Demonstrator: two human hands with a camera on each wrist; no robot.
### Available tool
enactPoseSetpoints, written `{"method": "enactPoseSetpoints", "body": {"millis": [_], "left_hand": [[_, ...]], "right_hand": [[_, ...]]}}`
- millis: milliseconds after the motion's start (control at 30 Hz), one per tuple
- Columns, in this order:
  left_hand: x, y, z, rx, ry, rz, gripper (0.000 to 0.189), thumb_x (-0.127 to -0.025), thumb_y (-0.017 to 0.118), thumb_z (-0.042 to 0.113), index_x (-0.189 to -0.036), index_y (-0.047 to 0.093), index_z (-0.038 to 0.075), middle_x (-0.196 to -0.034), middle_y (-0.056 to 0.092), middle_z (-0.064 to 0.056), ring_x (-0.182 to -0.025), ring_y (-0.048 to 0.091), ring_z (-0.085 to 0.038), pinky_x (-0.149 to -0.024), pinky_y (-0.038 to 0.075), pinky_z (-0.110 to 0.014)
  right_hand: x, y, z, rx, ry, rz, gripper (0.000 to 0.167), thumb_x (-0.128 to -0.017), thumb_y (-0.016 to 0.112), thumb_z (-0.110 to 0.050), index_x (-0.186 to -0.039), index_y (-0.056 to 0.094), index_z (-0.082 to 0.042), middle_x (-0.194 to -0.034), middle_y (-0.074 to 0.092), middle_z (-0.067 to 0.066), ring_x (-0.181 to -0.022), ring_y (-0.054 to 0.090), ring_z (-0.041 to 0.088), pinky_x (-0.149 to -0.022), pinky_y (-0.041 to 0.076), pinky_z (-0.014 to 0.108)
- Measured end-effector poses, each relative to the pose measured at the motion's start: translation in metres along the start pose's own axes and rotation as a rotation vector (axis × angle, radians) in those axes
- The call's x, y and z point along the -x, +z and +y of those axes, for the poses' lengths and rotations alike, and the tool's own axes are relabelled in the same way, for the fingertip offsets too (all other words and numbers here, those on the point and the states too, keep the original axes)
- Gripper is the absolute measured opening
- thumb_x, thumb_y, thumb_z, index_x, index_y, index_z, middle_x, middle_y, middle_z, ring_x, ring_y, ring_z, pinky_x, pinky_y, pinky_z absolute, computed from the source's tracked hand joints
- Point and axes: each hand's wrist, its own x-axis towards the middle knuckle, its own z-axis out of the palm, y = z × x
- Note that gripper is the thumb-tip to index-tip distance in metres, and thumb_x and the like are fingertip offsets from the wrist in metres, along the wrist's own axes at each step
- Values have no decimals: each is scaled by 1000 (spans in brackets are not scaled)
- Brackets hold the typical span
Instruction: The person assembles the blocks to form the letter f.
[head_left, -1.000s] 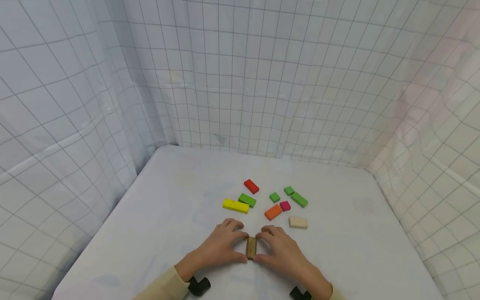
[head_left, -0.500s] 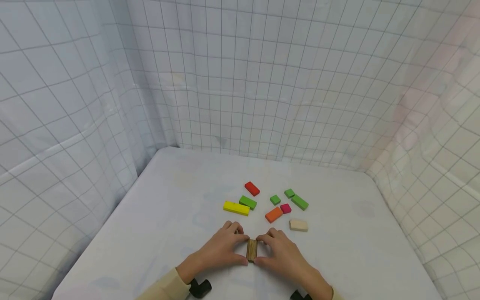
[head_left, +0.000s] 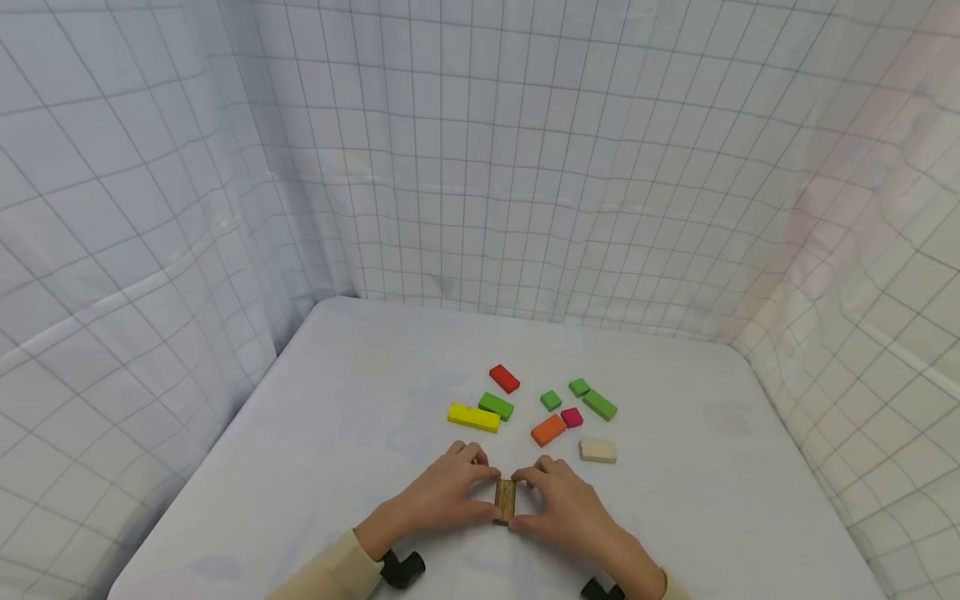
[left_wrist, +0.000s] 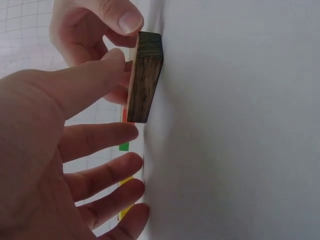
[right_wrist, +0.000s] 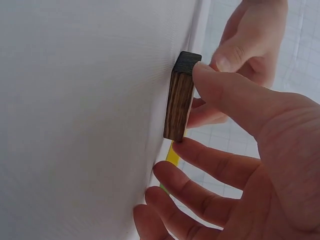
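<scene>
On the white counter (head_left: 720, 500), the left hand (head_left: 448, 493) and right hand (head_left: 561, 507) pinch a brown wooden block (head_left: 506, 501) between them, each with thumb at its near end, forefinger at its far one; beyond lie a yellow block (head_left: 474, 418), an orange block (head_left: 549, 431) and, farther right, a pale block (head_left: 597, 452)

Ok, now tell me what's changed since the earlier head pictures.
The thumb of the left hand seems to have shifted slightly away from the person along the brown block; no new hold or release shows. Everything in the head view sits slightly lower than at first, suggesting the camera moved. The right hand and coloured blocks stayed as they were.
</scene>
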Motion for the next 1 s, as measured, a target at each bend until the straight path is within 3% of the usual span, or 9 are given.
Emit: {"method": "enactPoseSetpoints", "body": {"millis": [100, 233, 367, 567, 700, 1000], "left_hand": [[-4, -4, -3, 52, -6, 10, 43, -91, 72, 47, -124, 72, 19, -112, 57, 7, -100, 49, -12, -82, 47, -28], [-12, -16, -9, 110, -26, 77, 34, -96, 69, 39, -121, 73, 15, -112, 63, 3, -101, 56, -15, -87, 49, -35], [-24, -27, -18, 107, -69, 176, 28, -97, 69, 31, -118, 74, 12, -115, 64, 0, -108, 57, -21, -93, 49, -43], [-40, -34, -37, 66, -149, 278, 22, -96, 71, 24, -114, 75, 13, -111, 64, -1, -104, 56, -22, -93, 50, -40], [-48, -34, -45, 59, -177, 296, 21, -95, 72, 22, -113, 75, 13, -110, 65, -3, -104, 56, -24, -92, 49, -41], [-56, -33, -62, 26, -152, 313, 19, -92, 74, 19, -110, 76, 15, -105, 63, -1, -95, 51, -21, -84, 47, -37]], "right_hand": [[0, 0, 0, 1, -3, 6, 53, -77, 85, -51, -121, 69, -27, -97, 54, -13, -92, 47, 8, -70, 48, 28], [0, 1, 1, 0, 1, 8, 53, -76, 85, -51, -121, 69, -27, -98, 54, -12, -93, 48, 9, -70, 48, 28], [0, 1, 1, -3, 8, 2, 52, -76, 85, -51, -120, 69, -28, -98, 54, -12, -93, 48, 9, -71, 48, 29], [0, 2, 1, -16, 23, -7, 51, -76, 85, -52, -119, 69, -30, -98, 54, -13, -93, 48, 9, -72, 48, 29], [0, 2, 1, -14, 28, -7, 51, -76, 85, -52, -120, 69, -30, -98, 53, -14, -93, 47, 8, -72, 48, 28], [-2, 4, 3, -8, 16, -1, 52, -76, 84, -54, -119, 68, -30, -97, 52, -15, -92, 47, 9, -71, 47, 28]]}}
